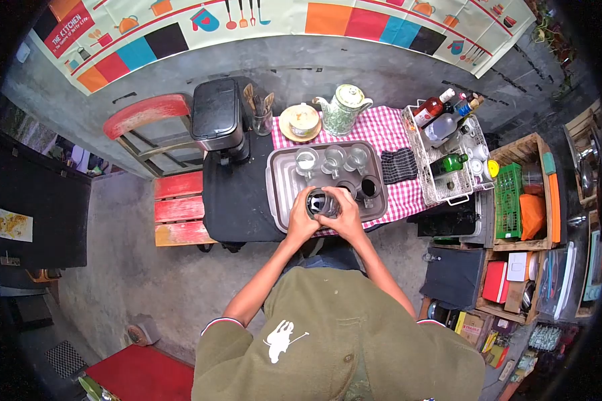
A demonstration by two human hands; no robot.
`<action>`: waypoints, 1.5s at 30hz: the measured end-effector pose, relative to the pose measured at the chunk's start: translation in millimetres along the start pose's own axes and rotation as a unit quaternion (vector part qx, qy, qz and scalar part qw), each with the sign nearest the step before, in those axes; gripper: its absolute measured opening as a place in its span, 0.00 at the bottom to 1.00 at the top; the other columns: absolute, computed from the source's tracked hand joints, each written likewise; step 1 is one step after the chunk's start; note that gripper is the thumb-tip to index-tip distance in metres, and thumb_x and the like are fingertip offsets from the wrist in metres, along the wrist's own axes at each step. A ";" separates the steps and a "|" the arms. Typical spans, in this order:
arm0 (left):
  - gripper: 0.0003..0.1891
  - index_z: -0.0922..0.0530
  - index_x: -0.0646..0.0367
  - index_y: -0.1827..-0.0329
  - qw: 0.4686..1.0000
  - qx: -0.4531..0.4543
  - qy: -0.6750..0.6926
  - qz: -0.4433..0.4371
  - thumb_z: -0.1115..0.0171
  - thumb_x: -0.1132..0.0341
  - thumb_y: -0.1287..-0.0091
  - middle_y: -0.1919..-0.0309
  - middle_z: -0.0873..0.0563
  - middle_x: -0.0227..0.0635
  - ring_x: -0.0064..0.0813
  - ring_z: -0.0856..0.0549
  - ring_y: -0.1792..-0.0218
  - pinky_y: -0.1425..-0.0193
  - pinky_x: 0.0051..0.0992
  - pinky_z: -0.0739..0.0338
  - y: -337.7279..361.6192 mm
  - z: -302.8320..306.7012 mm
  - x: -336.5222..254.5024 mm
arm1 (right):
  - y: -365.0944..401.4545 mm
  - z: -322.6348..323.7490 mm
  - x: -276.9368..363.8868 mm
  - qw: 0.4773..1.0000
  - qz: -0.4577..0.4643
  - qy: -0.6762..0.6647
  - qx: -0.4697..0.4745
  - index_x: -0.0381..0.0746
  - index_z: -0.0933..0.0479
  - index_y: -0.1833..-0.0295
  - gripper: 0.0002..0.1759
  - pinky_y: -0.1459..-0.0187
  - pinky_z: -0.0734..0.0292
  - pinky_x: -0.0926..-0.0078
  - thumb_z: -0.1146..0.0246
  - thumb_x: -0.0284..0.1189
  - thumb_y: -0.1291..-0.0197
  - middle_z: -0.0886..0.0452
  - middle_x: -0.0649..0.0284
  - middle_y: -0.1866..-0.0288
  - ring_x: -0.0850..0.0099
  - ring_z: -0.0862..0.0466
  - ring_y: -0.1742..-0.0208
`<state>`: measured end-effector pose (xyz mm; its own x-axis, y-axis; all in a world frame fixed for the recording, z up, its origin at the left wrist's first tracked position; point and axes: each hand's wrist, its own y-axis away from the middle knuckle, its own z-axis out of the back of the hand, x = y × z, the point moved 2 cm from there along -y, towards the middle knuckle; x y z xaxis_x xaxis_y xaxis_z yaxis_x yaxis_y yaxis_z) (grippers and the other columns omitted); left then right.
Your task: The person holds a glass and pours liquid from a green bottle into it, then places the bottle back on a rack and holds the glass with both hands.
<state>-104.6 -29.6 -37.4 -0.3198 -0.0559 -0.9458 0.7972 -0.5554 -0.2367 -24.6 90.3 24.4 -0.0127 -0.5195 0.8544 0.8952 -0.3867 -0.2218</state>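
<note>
My left hand (pixel 303 222) and my right hand (pixel 344 217) are both wrapped round a dark, round glass cup (pixel 319 204), one on each side. It is held over the front edge of a grey-brown tray (pixel 279 194). Three clear glass mugs (pixel 333 160) stand in a row at the back of the tray. Just past my right hand, a dark mug (pixel 368 188) stands on the tray, with another dark mug (pixel 347 189) partly hidden by my fingers. Whether the held cup contains dark liquid or is dark glass, I cannot make out.
Behind the tray are a cup on a saucer (pixel 301 121) and a green patterned teapot (pixel 347 110). A black coffee machine (pixel 215 113) and a jar of wooden utensils (pixel 262 121) stand left. To the right lie a dark folded cloth (pixel 398 166) and a white rack (pixel 418 154) with bottles.
</note>
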 end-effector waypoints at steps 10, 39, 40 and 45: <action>0.40 0.30 0.63 0.33 1.000 0.002 0.015 0.022 0.27 0.71 0.56 0.40 0.21 0.49 0.50 0.21 0.36 0.31 0.39 0.28 0.7 -1.0 -0.4 | -0.2 1.9 0.4 1.000 0.009 0.010 -0.002 0.35 0.24 0.40 0.36 0.42 0.23 0.65 0.22 0.28 0.59 0.21 0.54 0.46 0.61 0.18 0.43; 0.38 0.30 0.65 0.33 1.000 -0.027 0.002 0.008 0.31 0.75 0.53 0.41 0.20 0.47 0.44 0.20 0.37 0.31 0.36 0.28 2.8 7.0 0.5 | -7.4 -5.7 1.7 1.000 0.007 0.016 0.026 0.36 0.23 0.39 0.37 0.41 0.23 0.64 0.22 0.30 0.59 0.21 0.55 0.45 0.60 0.18 0.43; 0.38 0.30 0.64 0.33 1.000 -0.029 0.003 0.005 0.31 0.75 0.53 0.41 0.20 0.47 0.44 0.20 0.37 0.31 0.36 0.28 2.5 7.7 0.9 | -7.7 -6.2 1.6 1.000 0.006 0.014 0.027 0.36 0.23 0.39 0.37 0.41 0.23 0.64 0.22 0.30 0.59 0.21 0.54 0.45 0.60 0.18 0.43; 0.39 0.31 0.66 0.33 0.999 -0.031 0.004 -0.005 0.31 0.75 0.54 0.40 0.21 0.48 0.48 0.21 0.37 0.31 0.38 0.28 2.3 9.4 2.6 | -9.2 -8.3 2.8 1.000 0.001 0.009 0.030 0.37 0.23 0.39 0.37 0.41 0.23 0.64 0.22 0.30 0.60 0.21 0.54 0.45 0.60 0.18 0.42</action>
<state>-108.3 -38.9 -38.3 -0.3239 -0.0437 -0.9451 0.8245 -0.5030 -0.2593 -36.5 86.1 25.0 -0.0183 -0.5348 0.8448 0.9200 -0.3399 -0.1952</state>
